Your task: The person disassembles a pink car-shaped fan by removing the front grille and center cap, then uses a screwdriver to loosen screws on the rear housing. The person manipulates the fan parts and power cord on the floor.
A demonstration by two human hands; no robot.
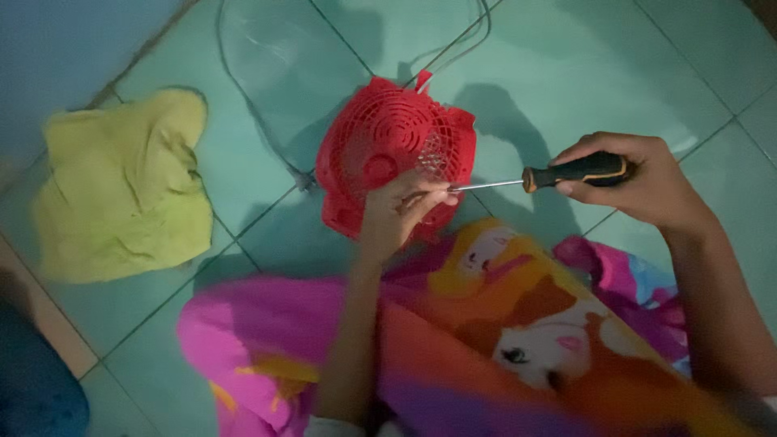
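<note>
one red plastic fan housing (388, 146) with a slotted grille lies on the teal tiled floor (583, 73), near the middle of the view. the left hand (396, 214) rests its grip closed on the housing's lower edge. the right hand (639, 182) has its grip wrapped around one black and orange screwdriver (558, 175), its metal tip meeting the left fingers. one yellow-green cloth (121, 190) lies toward the floor's left edge, one thin cable (259, 121) loops behind, and one bright cartoon-print cloth (486, 340) covers the lap.
</note>
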